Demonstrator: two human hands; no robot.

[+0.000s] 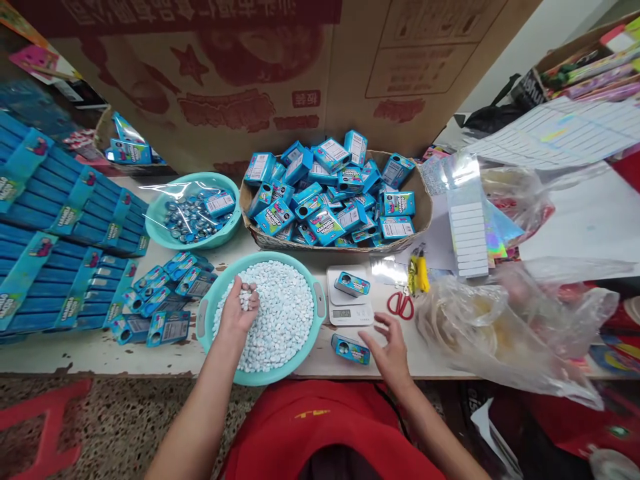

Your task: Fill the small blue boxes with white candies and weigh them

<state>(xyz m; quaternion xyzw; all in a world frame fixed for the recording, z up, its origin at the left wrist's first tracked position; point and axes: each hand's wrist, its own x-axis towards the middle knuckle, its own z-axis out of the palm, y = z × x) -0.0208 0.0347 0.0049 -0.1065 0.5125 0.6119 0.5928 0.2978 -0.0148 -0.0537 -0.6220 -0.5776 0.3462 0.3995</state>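
Observation:
My left hand is cupped over a teal basin full of small white candies, fingers curled round a handful of them. My right hand hovers over the table edge with fingers spread, holding nothing, just right of a small blue candy box lying on the table. Another blue box rests on a small white digital scale beyond that hand.
A wicker basket holds several blue boxes. A second teal bowl at the left holds silvery pieces. More blue boxes lie left of the basin, beside stacked blue display packs. Red scissors and crumpled plastic bags lie right.

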